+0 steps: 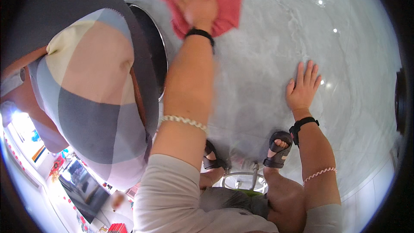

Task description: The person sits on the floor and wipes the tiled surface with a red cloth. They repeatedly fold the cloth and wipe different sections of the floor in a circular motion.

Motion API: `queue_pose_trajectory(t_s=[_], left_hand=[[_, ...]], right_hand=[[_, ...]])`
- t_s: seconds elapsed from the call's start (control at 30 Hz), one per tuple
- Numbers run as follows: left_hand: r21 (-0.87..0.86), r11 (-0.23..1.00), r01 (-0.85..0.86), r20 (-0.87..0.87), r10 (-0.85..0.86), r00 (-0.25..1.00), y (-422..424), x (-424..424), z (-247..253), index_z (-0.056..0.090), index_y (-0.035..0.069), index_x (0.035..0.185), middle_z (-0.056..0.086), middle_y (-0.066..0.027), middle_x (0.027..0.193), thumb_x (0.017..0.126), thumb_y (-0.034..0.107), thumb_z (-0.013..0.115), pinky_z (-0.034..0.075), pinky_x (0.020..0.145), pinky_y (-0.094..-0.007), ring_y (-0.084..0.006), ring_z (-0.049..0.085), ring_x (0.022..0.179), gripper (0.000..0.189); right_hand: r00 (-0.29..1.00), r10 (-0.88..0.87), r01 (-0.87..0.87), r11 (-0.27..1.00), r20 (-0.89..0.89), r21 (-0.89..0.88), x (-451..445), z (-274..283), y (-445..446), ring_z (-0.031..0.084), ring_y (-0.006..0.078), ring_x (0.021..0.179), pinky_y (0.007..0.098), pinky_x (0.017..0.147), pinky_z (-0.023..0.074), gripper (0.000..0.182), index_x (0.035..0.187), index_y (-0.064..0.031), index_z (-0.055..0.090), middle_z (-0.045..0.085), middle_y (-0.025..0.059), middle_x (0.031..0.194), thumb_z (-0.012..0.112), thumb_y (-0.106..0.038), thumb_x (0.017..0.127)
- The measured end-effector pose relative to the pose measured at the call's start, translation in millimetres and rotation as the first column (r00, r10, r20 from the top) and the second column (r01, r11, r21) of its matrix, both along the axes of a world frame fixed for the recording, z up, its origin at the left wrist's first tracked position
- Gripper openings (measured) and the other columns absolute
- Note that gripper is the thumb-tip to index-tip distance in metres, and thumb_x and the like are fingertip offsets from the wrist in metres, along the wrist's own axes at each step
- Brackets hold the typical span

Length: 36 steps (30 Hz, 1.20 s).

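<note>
My left hand (199, 6) lies flat with its fingers spread on a folded red cloth (228, 9), holding it against the glossy grey marble-look floor (258, 55). Slight blur covers this hand and its forearm. Farther right and closer to me, my right hand (302, 92) rests palm down on the bare floor, fingers a little apart and nothing in them. Each wrist wears a black band, and a pale coiled band circles each forearm.
A seat with a grey, beige and pink patchwork cover (97, 64) fills the left side. Beside it is a black round base (147, 38) with a shiny rim. Behind my sandalled feet (278, 149) stands a metal-legged stool (242, 178). A dark screen (84, 184) appears at lower left.
</note>
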<state>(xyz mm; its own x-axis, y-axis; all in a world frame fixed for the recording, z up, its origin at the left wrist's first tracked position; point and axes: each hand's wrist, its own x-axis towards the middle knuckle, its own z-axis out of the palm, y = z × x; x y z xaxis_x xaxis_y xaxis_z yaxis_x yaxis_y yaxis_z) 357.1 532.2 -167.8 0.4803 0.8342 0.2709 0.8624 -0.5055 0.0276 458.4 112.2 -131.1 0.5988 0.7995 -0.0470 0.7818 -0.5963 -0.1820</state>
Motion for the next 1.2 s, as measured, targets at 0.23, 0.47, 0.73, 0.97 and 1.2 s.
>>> queue_pose_trajectory(t_s=[0.23,0.47,0.73,0.97,1.2], left_hand=[[-0.195,0.940,-0.281,0.017,0.290,0.957,-3,-42,8,0.036,0.010,0.161,0.023,-0.0304,0.166,0.102,0.057,0.040,0.015,0.123,-0.0662,-0.0463,0.019,0.155,0.075],[-0.191,0.959,-0.211,-0.089,0.197,0.976,-122,-87,21,0.037,0.008,0.159,0.020,-0.0345,0.165,0.103,0.050,0.045,0.023,0.116,-0.0727,-0.0541,0.021,0.151,0.071],[-0.575,0.791,-0.211,-0.263,0.066,0.963,-405,-202,76,0.033,0.003,0.159,0.012,-0.0372,0.166,0.102,0.039,0.050,0.012,0.121,-0.0687,-0.0573,0.012,0.153,0.070],[-0.644,0.751,-0.146,-0.212,0.008,0.977,-453,-225,79,0.038,0.007,0.157,0.014,-0.0391,0.164,0.098,0.037,0.056,0.009,0.119,-0.0735,-0.0600,0.011,0.152,0.069],[-0.250,0.965,-0.078,-0.192,0.030,0.981,-212,-123,47,0.040,0.004,0.157,0.031,-0.0353,0.160,0.104,0.044,0.045,0.022,0.119,-0.0684,-0.0527,0.023,0.151,0.067]], right_hand=[[0.999,-0.022,0.022,1.000,-0.028,-0.007,5,6,-6,0.021,0.0419,0.156,0.0658,0.123,0.0134,0.068,0.157,-0.0140,0.043,0.027,0.0167,0.169,0.056,-0.028,0.091],[1.000,-0.009,0.009,0.999,-0.011,0.042,5,6,-7,0.023,0.0421,0.156,0.0667,0.122,0.0150,0.069,0.157,-0.0145,0.043,0.027,0.0164,0.169,0.057,-0.028,0.091],[1.000,-0.009,0.008,0.998,0.006,0.059,6,4,-1,0.023,0.0419,0.155,0.0677,0.121,0.0159,0.070,0.158,-0.0169,0.042,0.028,0.0151,0.169,0.057,-0.028,0.091],[1.000,-0.009,0.008,0.998,0.007,0.056,3,6,2,0.023,0.0410,0.155,0.0670,0.122,0.0161,0.068,0.157,-0.0174,0.043,0.028,0.0144,0.169,0.056,-0.028,0.091],[1.000,-0.025,0.025,1.000,0.012,0.003,5,10,1,0.025,0.0388,0.155,0.0648,0.122,0.0175,0.065,0.156,-0.0194,0.045,0.031,0.0128,0.168,0.056,-0.030,0.093]])
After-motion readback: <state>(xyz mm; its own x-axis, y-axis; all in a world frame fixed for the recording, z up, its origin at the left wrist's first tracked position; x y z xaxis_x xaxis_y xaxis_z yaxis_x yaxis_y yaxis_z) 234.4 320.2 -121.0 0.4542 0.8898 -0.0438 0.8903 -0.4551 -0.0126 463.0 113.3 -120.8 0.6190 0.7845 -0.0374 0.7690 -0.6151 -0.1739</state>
